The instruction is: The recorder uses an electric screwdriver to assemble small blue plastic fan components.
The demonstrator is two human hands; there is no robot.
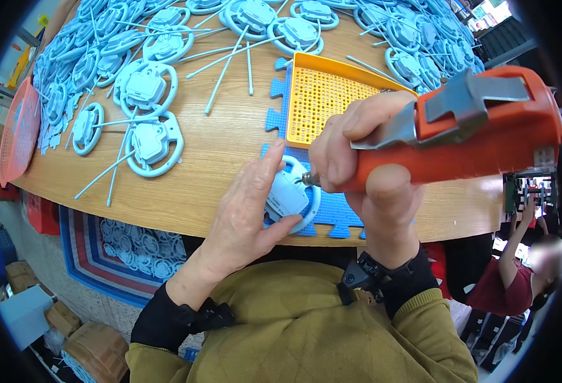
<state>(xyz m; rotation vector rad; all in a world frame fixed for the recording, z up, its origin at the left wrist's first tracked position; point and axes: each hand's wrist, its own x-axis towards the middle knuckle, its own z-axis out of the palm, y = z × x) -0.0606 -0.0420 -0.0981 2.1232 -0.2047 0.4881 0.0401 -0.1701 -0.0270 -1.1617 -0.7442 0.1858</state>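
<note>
Head view: a red power screwdriver (459,152) with a metal clip along its top is gripped in the right hand (352,135), whose fingers and thumb are wrapped around the body. The screwdriver is held almost level, pointed leftward, and its bit (311,179) is set against a light-blue plastic wheel (287,196); whether the tip sits in a hole cannot be told. The wheel is laid on a blue foam mat (341,214) at the near edge of a wooden table (214,150), directly in front of the person. The left hand (244,207) is spread, with the thumb well apart from the fingers, and is rested against the wheel's left side rather than closed around it. Just beyond the wheel, a yellow perforated tray (322,96) is placed partly over the mat. More light-blue wheels (145,88) and thin rods (226,73) are heaped across the far side of the table, and a pink basket (20,137) is seen at its left edge. Below, similar parts are held in a striped bin (84,239). At the right, a dark red sleeve (509,287) of another person is seen, with an arm raised.
</note>
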